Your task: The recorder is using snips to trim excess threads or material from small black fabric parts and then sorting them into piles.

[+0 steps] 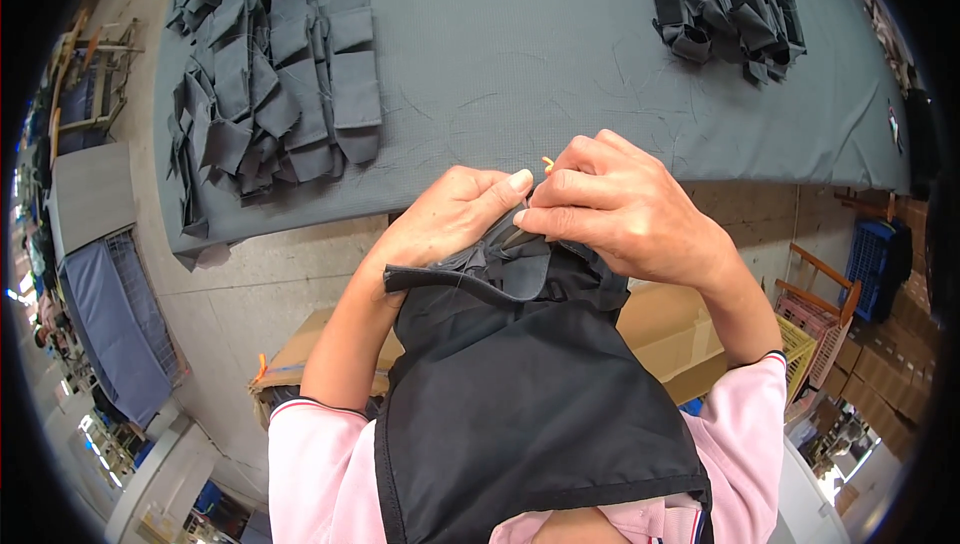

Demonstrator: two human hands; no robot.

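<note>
My left hand (455, 209) is closed on a piece of dark grey fabric (525, 274), thumb on top, near the front edge of the table. A loose strip of the fabric with a dark edge hangs below the hand over my black apron (540, 394). My right hand (625, 209) is beside it, thumb and fingers pinched together. A small yellow piece (548, 165) pokes out above its fingers, and a thin, greyish, blade-like tip shows under the thumb. The rest of that small tool is hidden by the fingers. The two thumbs nearly meet.
A grey cloth-covered table (520, 54) with loose threads lies ahead. Stacked dark grey fabric pieces (355, 74) lie at its left, another bundle (730, 9) at far right. Below the table stand cardboard boxes (670, 329). Crates (880, 259) stand at right, a cloth-covered rack (115, 329) at left.
</note>
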